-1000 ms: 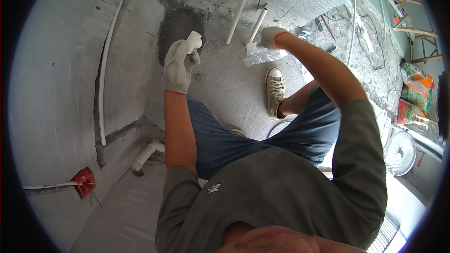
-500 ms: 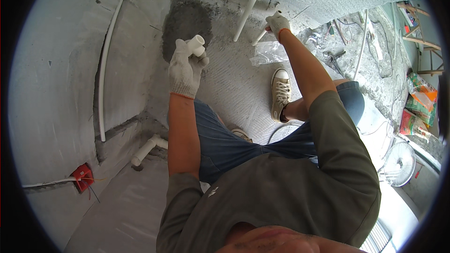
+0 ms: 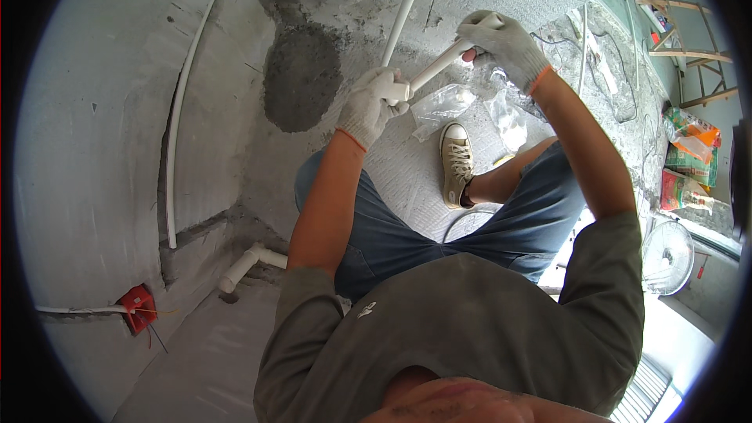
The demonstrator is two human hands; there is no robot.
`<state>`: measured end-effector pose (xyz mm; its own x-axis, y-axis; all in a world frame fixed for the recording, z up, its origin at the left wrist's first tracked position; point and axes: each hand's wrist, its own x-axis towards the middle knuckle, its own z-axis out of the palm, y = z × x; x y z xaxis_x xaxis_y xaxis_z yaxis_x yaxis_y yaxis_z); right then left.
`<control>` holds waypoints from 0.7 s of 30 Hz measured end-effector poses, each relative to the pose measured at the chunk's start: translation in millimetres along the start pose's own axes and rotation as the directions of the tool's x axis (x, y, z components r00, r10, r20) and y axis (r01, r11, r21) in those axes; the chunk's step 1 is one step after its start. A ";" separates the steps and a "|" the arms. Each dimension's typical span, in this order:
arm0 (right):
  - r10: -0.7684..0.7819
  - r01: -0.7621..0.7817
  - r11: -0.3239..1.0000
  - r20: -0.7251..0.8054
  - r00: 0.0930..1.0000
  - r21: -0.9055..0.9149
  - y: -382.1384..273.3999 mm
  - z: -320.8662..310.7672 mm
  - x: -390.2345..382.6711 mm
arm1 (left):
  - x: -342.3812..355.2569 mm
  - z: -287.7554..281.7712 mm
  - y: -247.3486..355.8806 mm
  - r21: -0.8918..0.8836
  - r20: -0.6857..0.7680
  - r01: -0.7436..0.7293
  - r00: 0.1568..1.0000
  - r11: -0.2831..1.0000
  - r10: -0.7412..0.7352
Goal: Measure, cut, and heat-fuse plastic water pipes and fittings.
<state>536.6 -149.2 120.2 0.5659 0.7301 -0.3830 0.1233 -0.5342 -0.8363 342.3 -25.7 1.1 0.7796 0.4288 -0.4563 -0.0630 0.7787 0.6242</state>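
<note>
My left hand (image 3: 362,110), in a white knit glove with an orange cuff, is closed around a white plastic pipe fitting (image 3: 397,92). It looks like a tee, though my fingers cover part of it. My gloved right hand (image 3: 505,45) grips a short white pipe (image 3: 439,65) near its far end. The pipe slants down toward the left, and its near end meets the fitting. Whether it sits inside the fitting or only touches it, I cannot tell. Below the pipe, clear plastic bags (image 3: 445,106) lie on the rough concrete floor.
A long white pipe (image 3: 407,8) rises by the far wall, left of my right hand. A dark round patch (image 3: 301,78) marks the floor. On the left are a red wall box (image 3: 139,305) with wires and a drain pipe (image 3: 244,268). A fan (image 3: 668,258) stands at right.
My hands have come together: the left moved right with the fitting, and the right brought the short pipe's end against it. Earlier they were apart.
</note>
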 end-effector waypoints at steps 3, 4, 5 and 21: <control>-0.046 0.075 0.976 -0.144 0.989 0.204 9.4 0.6 -12.0 | -3.7 -3.5 -3.6 0.072 -0.010 0.005 1.000 0.997 -0.004; -0.055 0.118 0.938 -0.197 0.979 0.325 12.8 2.2 -13.4 | -5.5 -4.6 -3.3 0.134 -0.050 0.013 0.999 0.991 -0.007; -0.055 0.118 0.937 -0.196 0.979 0.328 11.6 3.6 -10.6 | -8.0 -6.7 -1.3 0.137 -0.053 0.013 0.999 0.990 -0.006; -0.019 0.222 0.849 0.391 0.920 -0.480 8.0 82.0 0.9 | -9.6 -25.7 27.3 -0.052 0.138 -0.420 0.896 0.906 0.423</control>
<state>471.2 -117.9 81.0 0.1996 0.8487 -0.4897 0.6211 -0.4961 -0.6067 317.1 3.1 6.2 0.7575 0.6504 -0.0572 -0.4171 0.5495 0.7239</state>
